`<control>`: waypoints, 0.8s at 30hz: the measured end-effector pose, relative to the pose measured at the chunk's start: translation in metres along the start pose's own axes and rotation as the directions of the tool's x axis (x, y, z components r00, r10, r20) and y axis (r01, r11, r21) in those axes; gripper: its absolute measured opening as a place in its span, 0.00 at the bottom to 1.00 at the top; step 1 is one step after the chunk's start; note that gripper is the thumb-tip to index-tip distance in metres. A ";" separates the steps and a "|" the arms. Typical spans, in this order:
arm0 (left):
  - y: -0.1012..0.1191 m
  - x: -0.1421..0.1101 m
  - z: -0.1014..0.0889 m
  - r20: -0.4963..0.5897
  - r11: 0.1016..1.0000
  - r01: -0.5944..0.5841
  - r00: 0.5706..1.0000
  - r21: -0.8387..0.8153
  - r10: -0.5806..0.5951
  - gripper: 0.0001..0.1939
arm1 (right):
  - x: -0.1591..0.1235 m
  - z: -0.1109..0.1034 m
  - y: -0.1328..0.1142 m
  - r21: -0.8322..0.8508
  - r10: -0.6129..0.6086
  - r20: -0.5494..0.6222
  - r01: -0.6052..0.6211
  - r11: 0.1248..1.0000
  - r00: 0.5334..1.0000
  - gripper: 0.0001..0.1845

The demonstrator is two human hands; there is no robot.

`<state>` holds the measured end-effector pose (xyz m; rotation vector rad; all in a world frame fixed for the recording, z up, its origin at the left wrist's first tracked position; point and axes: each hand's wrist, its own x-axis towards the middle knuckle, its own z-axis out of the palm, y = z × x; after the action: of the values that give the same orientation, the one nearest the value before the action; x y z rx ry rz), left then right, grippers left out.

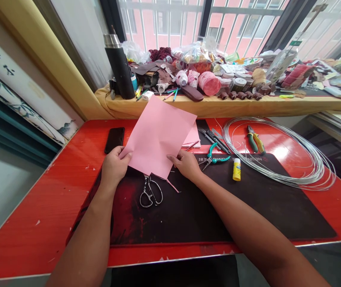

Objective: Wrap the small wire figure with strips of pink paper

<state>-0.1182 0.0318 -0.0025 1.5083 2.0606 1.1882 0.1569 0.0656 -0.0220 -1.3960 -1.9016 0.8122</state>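
Observation:
A pink sheet of paper [158,135] is held up, tilted, above the dark desk mat [248,207]. My left hand [114,164] is closed on its lower left corner. My right hand [185,164] pinches its lower right edge. Metal scissors [150,192] lie on the mat just below the sheet, partly hidden by it. A thin pink paper strip [172,185] lies beside the scissors. More pink sheets [192,139] are stacked behind the held one.
On the red table [38,223] lie a black phone [114,139], teal-handled pliers [215,157], a yellow glue stick [236,169], green-yellow pliers [255,140] and a coil of wire [280,153]. The window ledge [218,107] holds a black flask [119,67] and craft clutter.

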 end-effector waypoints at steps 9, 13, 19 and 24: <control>0.003 -0.001 -0.001 0.004 1.000 -0.001 1.000 0.008 0.001 0.11 | 0.000 0.001 0.002 0.013 -0.007 -0.001 0.007 1.000 1.000 0.15; 0.003 -0.001 0.000 0.008 1.000 0.004 1.000 0.016 -0.004 0.12 | 0.000 0.002 0.003 0.013 -0.013 -0.003 0.014 1.000 1.000 0.14; 0.008 -0.003 -0.001 0.014 0.999 0.000 1.000 0.048 -0.001 0.13 | 0.000 0.002 0.004 0.000 -0.020 -0.006 0.020 1.000 1.000 0.14; 0.011 -0.004 -0.002 0.026 0.997 0.003 1.000 0.072 -0.005 0.14 | 0.000 0.002 0.004 -0.012 -0.023 -0.007 0.023 1.000 1.000 0.16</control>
<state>-0.1111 0.0280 0.0064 1.5430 2.1093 1.0974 0.1576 0.0667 -0.0269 -1.3795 -1.9171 0.7848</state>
